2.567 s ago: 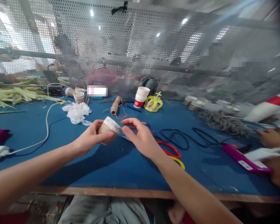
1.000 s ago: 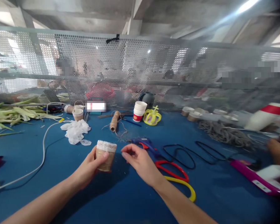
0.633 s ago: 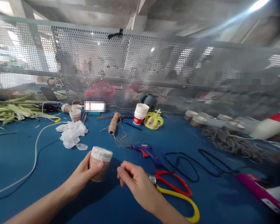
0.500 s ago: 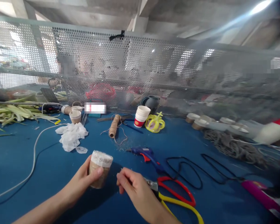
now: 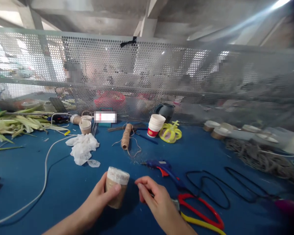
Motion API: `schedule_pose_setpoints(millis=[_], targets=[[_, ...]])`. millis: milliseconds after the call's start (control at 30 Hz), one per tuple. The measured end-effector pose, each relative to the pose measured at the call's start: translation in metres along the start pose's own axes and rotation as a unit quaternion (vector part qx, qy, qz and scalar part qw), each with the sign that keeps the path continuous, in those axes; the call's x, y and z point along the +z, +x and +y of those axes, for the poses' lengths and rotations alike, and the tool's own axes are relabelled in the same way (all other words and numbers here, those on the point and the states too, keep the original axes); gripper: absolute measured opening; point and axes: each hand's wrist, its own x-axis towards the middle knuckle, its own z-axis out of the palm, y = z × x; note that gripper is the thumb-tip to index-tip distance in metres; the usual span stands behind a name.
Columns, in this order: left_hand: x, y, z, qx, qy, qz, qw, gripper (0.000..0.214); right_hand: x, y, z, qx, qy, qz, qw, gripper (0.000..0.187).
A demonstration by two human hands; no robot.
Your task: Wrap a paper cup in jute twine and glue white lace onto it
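Note:
My left hand (image 5: 100, 195) is wrapped round a brown twine-covered cup (image 5: 118, 177), which has a white lace band about its upper end. The cup tilts slightly, and its lower side is partly behind my thumb. Just right of it, my right hand (image 5: 155, 197) is closed in a pinch, thumb against fingers, apart from the cup. Whatever the pinch may hold is too small to see. Scissors with red and yellow handles (image 5: 201, 209) lie beside and partly under my right wrist. Beyond that hand rests a blue glue gun (image 5: 163, 167).
A twine roll (image 5: 126, 137), stacked paper cups (image 5: 156, 125) and a yellow openwork basket (image 5: 170, 133) stand farther back. White lace (image 5: 82, 148) and corn husks (image 5: 19, 122) lie left. A white cord (image 5: 46, 166) crosses the left side; a perforated metal screen (image 5: 147, 68) closes the back.
The view has turned a little to the left and up, so everything sits farther right and lower. Both hands keep nearly the same pose, with the cup still in my left hand.

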Motion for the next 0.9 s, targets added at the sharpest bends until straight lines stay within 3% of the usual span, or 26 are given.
schedule_pose_setpoints(millis=[367, 600, 800, 900], targets=[[-0.002, 0.002, 0.003, 0.013, 0.032, 0.008, 0.999, 0.067, 0.0, 0.002, 0.004, 0.026, 0.032, 0.034, 0.999, 0.021], [-0.002, 0.001, 0.002, 0.014, 0.066, 0.003, 0.998, 0.07, 0.003, -0.004, -0.002, 0.013, -0.018, 0.005, 1.0, 0.02], [-0.003, -0.002, 0.004, 0.009, 0.067, 0.021, 0.998, 0.071, 0.002, -0.009, -0.005, -0.028, -0.052, -0.022, 0.998, 0.031], [-0.004, -0.002, 0.004, 0.005, 0.088, -0.007, 0.996, 0.067, 0.0, -0.012, -0.007, -0.008, -0.027, -0.042, 0.999, 0.035]])
